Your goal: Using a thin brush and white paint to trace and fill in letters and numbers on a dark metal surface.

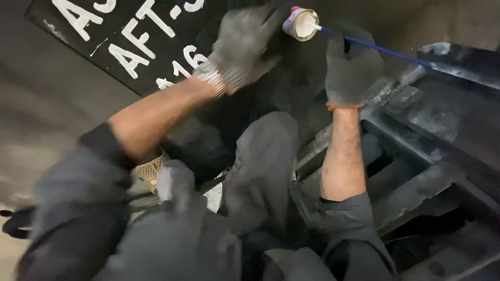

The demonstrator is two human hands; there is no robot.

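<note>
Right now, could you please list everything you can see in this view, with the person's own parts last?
spray can: one, pale top with a purple body, top centre, in the left hand's grip
straw nozzle: one, thin and blue, runs right from the can's top, past the right hand
black sign: one, black with white painted lettering, upper left
metal frame: dark grey bars and ledges, dusty, right side
mesh piece: one, tan, lower left of centre, partly hidden
knee: one, grey trousers, centre
left hand: grey glove, sleeve pushed up, around the can
right hand: dark glove, at the straw; whether it pinches the straw cannot be told
</note>
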